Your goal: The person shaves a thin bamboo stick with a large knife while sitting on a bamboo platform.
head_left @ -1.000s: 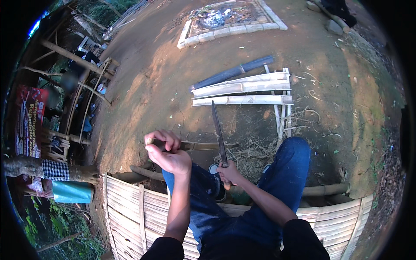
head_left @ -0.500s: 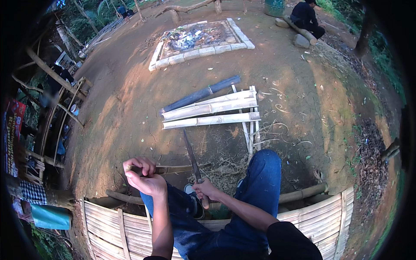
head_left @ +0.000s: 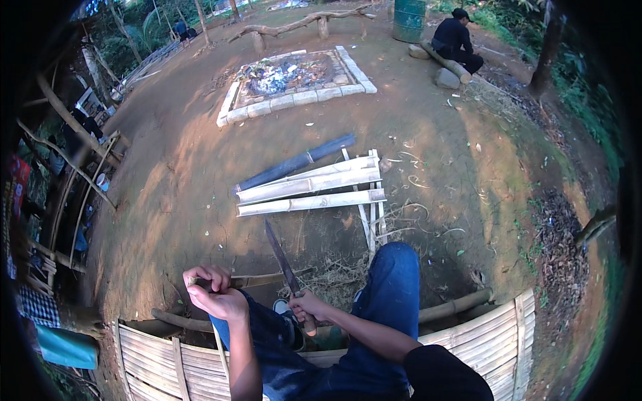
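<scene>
In my right hand (head_left: 309,305) is a machete (head_left: 283,262), gripped by its wooden handle. Its long dark blade points away from me, tilted to the left. My left hand (head_left: 218,293) is closed around the near-left end of a bamboo strip (head_left: 257,280), which stretches to the right above my left leg. The strip's far end lies beyond the blade, over a heap of thin shavings (head_left: 341,274). Farther off on the ground lie pale split bamboo halves (head_left: 311,202) with a dark bamboo pole (head_left: 297,162) behind them.
I sit on a slatted bamboo bench (head_left: 481,337). Thin bamboo strips (head_left: 372,230) lie under the split halves. Beyond is a stone-edged fire pit (head_left: 294,98) with ash. Another person (head_left: 457,41) sits on a log at the far right, near a green drum (head_left: 408,20).
The view has shifted, so the ground and bamboo sit lower and slightly left in it. Both hands keep their grips, with the machete still close to the strip.
</scene>
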`<act>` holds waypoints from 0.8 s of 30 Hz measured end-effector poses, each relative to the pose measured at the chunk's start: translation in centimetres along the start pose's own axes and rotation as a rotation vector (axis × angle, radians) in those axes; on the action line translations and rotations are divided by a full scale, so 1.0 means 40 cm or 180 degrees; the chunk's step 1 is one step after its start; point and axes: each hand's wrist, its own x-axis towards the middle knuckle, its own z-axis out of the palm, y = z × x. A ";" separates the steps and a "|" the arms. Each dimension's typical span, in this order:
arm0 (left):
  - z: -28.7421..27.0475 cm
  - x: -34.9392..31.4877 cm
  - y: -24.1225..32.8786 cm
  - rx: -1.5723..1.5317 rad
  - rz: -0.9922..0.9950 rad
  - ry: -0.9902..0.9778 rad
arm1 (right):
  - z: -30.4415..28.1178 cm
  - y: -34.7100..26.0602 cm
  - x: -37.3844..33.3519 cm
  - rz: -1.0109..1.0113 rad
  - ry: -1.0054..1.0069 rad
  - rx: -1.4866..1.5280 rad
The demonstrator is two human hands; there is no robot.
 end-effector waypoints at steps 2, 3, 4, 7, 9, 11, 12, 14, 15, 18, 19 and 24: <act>-0.018 0.006 0.002 -0.0014 -0.0013 -0.0037 | -0.001 0.000 -0.010 -0.0269 -0.0146 -0.0565; -0.023 0.003 0.005 -0.0034 -0.0025 0.0003 | 0.000 0.001 -0.015 -0.0542 -0.0184 -0.1041; -0.030 0.003 0.004 -0.0055 -0.0039 0.0040 | 0.018 -0.006 -0.029 -0.0817 -0.0220 -0.1513; -0.008 -0.012 0.008 -0.0051 -0.0062 0.0008 | 0.034 -0.005 -0.031 -0.1677 -0.0010 -0.2147; 0.017 -0.029 0.007 -0.0107 -0.0049 -0.0193 | -0.005 0.054 0.004 -0.2154 0.0358 -0.1917; 0.003 -0.008 -0.004 -0.0016 -0.0022 -0.0030 | -0.019 0.064 0.018 -0.0693 0.0441 -0.0996; 0.004 0.006 -0.005 -0.0011 -0.0045 0.0018 | -0.047 0.059 0.024 -0.0149 0.0365 -0.0564; 0.009 0.019 -0.003 -0.0032 -0.0090 -0.0015 | -0.071 0.046 0.030 0.0565 0.0112 0.0480; 0.008 0.021 -0.005 -0.0097 -0.0103 -0.0062 | -0.078 0.049 0.027 0.0488 0.0129 0.0341; -0.034 0.023 -0.006 -0.0125 -0.0077 -0.0101 | 0.018 0.021 -0.036 0.0284 0.0178 -0.0093; -0.034 0.018 -0.003 -0.0127 -0.0086 -0.0097 | 0.029 0.020 -0.048 0.0027 -0.0005 -0.0257; 0.018 -0.021 0.002 -0.0043 0.0005 -0.0317 | 0.002 0.057 -0.009 -0.0929 0.0134 -0.0936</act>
